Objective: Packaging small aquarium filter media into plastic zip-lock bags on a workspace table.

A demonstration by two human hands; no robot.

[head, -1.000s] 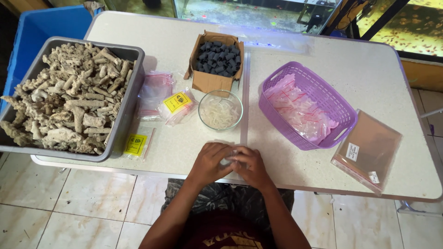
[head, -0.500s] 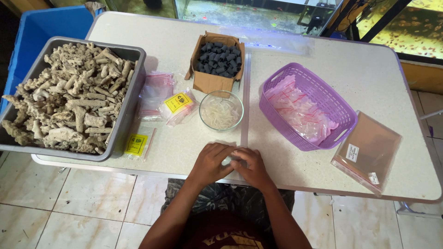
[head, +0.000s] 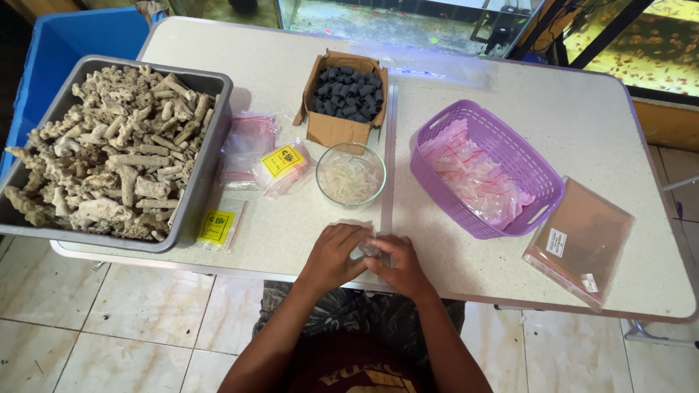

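- Left hand (head: pixel 333 256) and right hand (head: pixel 403 263) meet at the bench (head: pixel 291 65) edge, fingers closed together on a small clear bag (head: pixel 371 247) pinched between them.
- Glass bowl (head: pixel 351 175) lies just ahead of both hands, slightly nearer the left.
- Purple basket (head: pixel 486 169) sits ahead-right of the right hand.

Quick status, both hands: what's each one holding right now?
Left hand: fingers curled on a small clear bag.
Right hand: fingers closed on the same bag from the other side.

Head view, steeply down, table (head: pixel 291 225) near
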